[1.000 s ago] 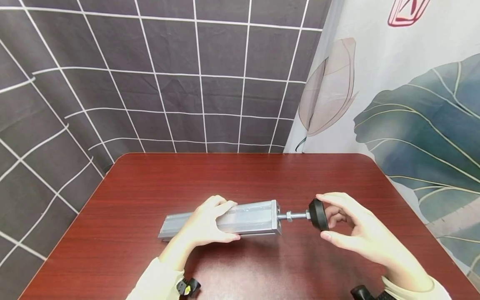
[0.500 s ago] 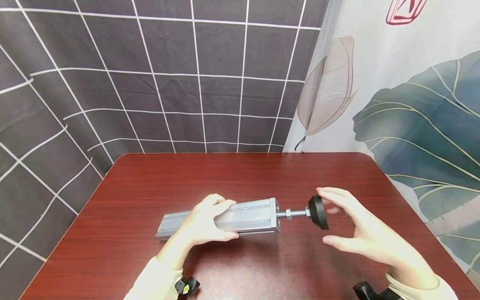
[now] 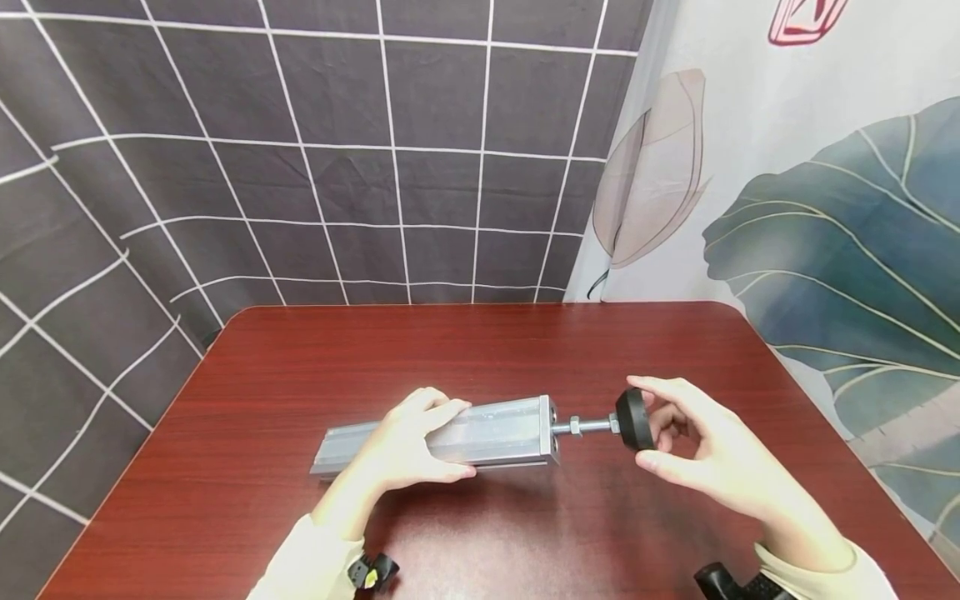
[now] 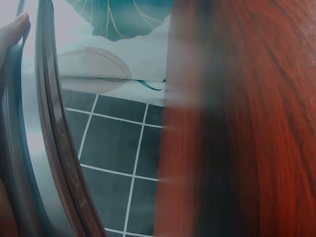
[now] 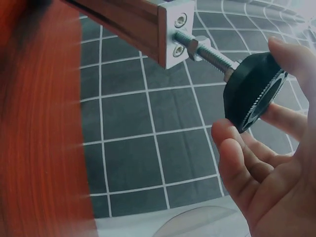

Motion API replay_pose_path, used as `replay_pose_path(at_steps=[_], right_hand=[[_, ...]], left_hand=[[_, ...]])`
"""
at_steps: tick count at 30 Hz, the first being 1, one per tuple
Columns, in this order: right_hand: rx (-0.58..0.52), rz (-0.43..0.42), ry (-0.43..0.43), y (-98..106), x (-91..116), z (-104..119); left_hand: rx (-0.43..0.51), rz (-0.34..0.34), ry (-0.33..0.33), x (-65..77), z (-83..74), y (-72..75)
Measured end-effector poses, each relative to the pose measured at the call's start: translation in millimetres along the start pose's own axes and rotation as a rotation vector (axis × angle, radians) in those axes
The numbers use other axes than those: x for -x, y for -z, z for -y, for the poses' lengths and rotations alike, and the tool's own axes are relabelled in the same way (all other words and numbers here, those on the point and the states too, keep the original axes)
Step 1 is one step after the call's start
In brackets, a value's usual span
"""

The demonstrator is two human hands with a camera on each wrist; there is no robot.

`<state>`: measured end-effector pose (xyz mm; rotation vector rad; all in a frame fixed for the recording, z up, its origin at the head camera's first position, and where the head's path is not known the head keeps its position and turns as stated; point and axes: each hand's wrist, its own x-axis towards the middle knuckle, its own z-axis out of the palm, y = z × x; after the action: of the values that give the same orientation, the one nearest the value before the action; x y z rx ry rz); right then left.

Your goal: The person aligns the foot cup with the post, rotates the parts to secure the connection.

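Note:
An aluminium profile bar [image 3: 502, 429] is held over the table by my left hand [image 3: 405, 442], which grips it around the middle. From the square end plate [image 5: 175, 34], fixed with two screws, a threaded rod [image 3: 596, 426] sticks out to the right and carries a nut [image 3: 575, 426]. At the rod's tip sits a black levelling foot [image 3: 635, 419], its hollow ribbed underside facing right. My right hand [image 3: 712, 450] pinches the foot's rim between thumb and fingers. The left wrist view shows the bar's grooved side [image 4: 54, 128] and one fingertip at its edge.
The red-brown wooden table [image 3: 450, 350] lies beneath both hands. Behind it hang a grey curtain with a white grid [image 3: 442, 192] and a pale leaf-print curtain [image 3: 810, 233]. A camera strap [image 3: 372, 572] is on the left wrist.
Half a second ago my right hand had spread away from the levelling foot; its thumb and fingers have closed back onto the rim. The left hand and bar have barely moved.

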<state>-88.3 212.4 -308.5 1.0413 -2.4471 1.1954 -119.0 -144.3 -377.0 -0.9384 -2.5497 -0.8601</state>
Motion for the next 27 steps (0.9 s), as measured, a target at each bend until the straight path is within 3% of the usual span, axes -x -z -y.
replay_pose_path(at_steps=[5,14,27], right_hand=[[0.044,0.042,-0.011,3.2,-0.2,-0.1],[0.046,0.096,0.166,9.2,-0.6,-8.3],[0.024,0.080,0.081,3.5,-1.7,-6.5]], left_hand=[[0.000,0.000,0.010,0.7,0.0,1.4],[-0.005,0.000,0.015,0.6,-0.1,2.5],[0.003,0.013,0.025,-0.3,0.8,0.5]])
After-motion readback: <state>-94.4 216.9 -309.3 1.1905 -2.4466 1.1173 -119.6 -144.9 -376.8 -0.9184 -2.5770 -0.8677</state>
